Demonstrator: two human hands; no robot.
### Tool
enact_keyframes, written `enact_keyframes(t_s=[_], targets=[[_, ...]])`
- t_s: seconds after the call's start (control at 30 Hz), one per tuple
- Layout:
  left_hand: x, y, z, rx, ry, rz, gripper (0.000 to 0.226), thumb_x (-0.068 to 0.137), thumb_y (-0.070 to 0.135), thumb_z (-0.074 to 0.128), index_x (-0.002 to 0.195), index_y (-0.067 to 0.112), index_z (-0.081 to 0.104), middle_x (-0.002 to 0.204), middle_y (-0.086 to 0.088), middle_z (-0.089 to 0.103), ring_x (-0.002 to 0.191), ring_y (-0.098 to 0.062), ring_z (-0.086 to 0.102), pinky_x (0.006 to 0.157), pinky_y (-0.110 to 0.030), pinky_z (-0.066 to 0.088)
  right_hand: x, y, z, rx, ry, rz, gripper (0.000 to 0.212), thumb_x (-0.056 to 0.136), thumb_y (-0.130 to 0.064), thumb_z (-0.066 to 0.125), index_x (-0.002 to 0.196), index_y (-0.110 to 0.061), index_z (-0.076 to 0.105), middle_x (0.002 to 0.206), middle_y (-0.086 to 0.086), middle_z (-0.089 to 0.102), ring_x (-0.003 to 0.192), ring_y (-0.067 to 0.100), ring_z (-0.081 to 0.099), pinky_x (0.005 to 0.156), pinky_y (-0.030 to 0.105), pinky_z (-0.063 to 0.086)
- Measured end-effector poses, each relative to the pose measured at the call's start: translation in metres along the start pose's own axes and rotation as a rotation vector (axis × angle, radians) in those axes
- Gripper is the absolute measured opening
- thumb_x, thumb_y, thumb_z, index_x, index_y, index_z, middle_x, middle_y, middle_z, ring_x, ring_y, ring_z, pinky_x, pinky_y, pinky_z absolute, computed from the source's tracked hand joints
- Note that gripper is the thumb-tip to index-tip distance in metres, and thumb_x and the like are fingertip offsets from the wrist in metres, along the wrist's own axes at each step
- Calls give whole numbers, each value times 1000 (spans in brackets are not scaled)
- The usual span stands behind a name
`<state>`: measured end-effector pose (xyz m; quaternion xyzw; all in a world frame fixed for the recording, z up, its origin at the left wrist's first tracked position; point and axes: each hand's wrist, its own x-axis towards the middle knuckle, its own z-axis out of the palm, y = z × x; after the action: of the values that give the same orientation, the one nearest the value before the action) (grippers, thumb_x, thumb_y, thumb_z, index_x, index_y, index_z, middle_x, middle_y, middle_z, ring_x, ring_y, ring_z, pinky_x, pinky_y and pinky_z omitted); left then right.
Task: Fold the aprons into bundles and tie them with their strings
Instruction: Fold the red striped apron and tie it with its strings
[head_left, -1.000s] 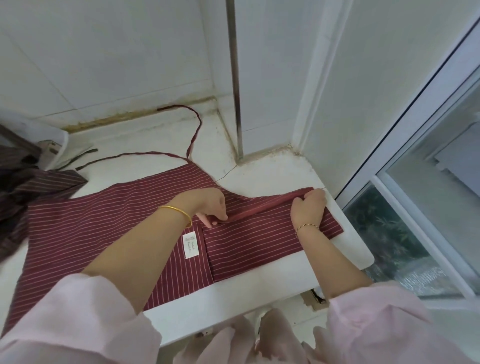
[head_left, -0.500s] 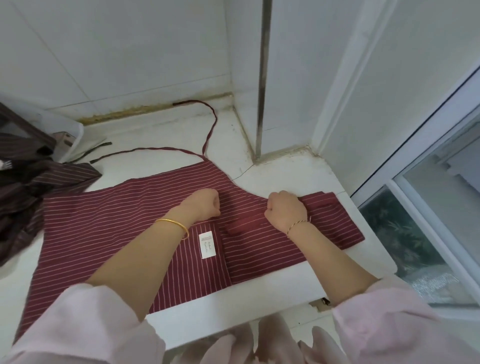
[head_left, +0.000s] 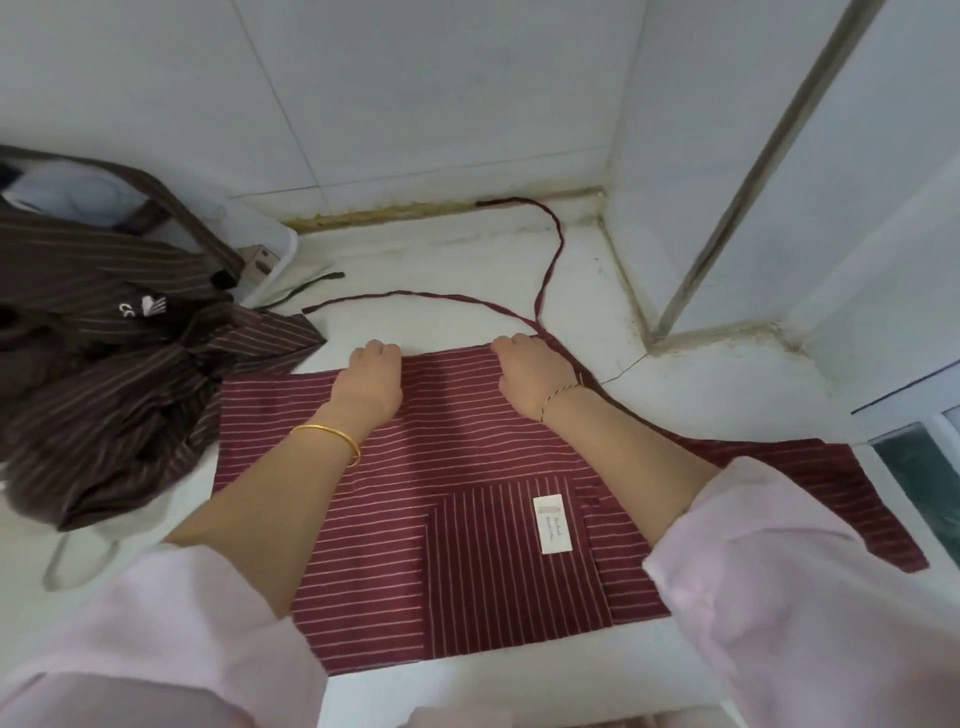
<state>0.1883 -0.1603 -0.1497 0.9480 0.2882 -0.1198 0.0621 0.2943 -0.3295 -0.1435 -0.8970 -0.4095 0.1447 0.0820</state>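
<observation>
while apart, hands (head_left: 371, 374) (head_left: 532, 376) on apron (head_left: 457, 447) edge

I am counting 1 maroon apron (head_left: 457, 457), carrying 2 strings (head_left: 415, 297), 1 pocket (head_left: 493, 571) and 1 white label (head_left: 553, 524). I am seeing 2 hands, 1 left hand (head_left: 374, 371) and 1 right hand (head_left: 530, 371), wearing 2 bracelets (head_left: 332, 436). I am also making out 1 brown striped heap (head_left: 114, 374) of cloth.
</observation>
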Motion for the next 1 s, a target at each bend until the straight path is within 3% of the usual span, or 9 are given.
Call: enact_keyframes(t_s=[0.1, 0.27, 0.37, 0.6, 0.7, 0.77, 0.87, 0.93, 1.0], targets=[[11, -26, 2, 22, -36, 2, 45, 89, -2, 45, 133, 7, 40, 129, -15, 42, 119, -31, 41, 97, -43, 44, 23, -15, 8, -88, -29, -34, 43, 89, -5, 46, 131, -10, 41, 126, 11, 48, 116, 29, 45, 88, 39, 44], [27, -54, 0, 92, -100, 114, 49, 86, 22, 65, 129, 10, 44, 123, -12, 46, 114, -29, 45, 96, -40, 44, 51, -24, 15, -285, -122, -13, 56, 84, -19, 58, 136, -21, 36, 132, 5, 43, 120, 26, 42, 94, 45, 39], [34, -60, -3, 107, -128, 141, 53, 82, 30, 70, 125, 12, 45, 121, -9, 50, 113, -28, 47, 95, -39, 44, 61, -20, 7, -353, -173, -53, 50, 87, -30, 57, 134, -23, 40, 127, 7, 46, 116, 26, 46, 91, 41, 41], [43, -79, -17, 93, -365, 258, 30, 83, 18, 66, 109, 16, 53, 107, -5, 48, 94, -24, 53, 81, -35, 49, 61, -12, -11, -419, -234, -68, 20, 92, -17, 50, 112, -20, 53, 113, 5, 53, 97, 23, 56, 85, 36, 38], [41, -81, -32, 109, -242, 212, 13, 86, 7, 53, 95, 16, 48, 109, -10, 54, 93, -27, 53, 77, -39, 47, 55, -16, -22, -448, -40, 8, 28, 89, -3, 46, 114, -14, 50, 103, 7, 62, 101, 27, 53, 94, 40, 34], [37, -77, -44, 107, 13, 219, 16, 85, 3, 53, 99, 11, 48, 107, -12, 51, 95, -32, 53, 71, -41, 47, 47, -21, -36, -442, 183, 32, 33, 82, 4, 46, 112, -8, 51, 91, 10, 64, 96, 30, 54, 91, 41, 35], [22, -77, -58, 152, 302, 360, 22, 78, -1, 56, 98, 6, 49, 99, -13, 50, 87, -34, 53, 56, -39, 42, 25, -25, -56, -540, 451, -5, 23, 66, 8, 50, 80, -7, 60, 62, 8, 60, 67, 29, 58, 81, 40, 45], [8, -84, -58, 217, 342, 559, 24, 76, 0, 58, 97, 5, 50, 94, -13, 51, 74, -33, 54, 48, -35, 36, 2, -25, -55, -618, 482, -23, 19, 51, 7, 56, 57, -11, 55, 43, 3, 46, 44, 22, 49, 70, 35, 48], [-13, -91, -51, 311, 283, 780, 27, 75, 4, 59, 101, 8, 51, 91, -11, 53, 64, -29, 54, 44, -31, 33, -27, -31, -39, -676, 345, -74, 29, 37, 6, 68, 49, -13, 49, 40, -1, 30, 36, 17, 37, 65, 32, 47]])
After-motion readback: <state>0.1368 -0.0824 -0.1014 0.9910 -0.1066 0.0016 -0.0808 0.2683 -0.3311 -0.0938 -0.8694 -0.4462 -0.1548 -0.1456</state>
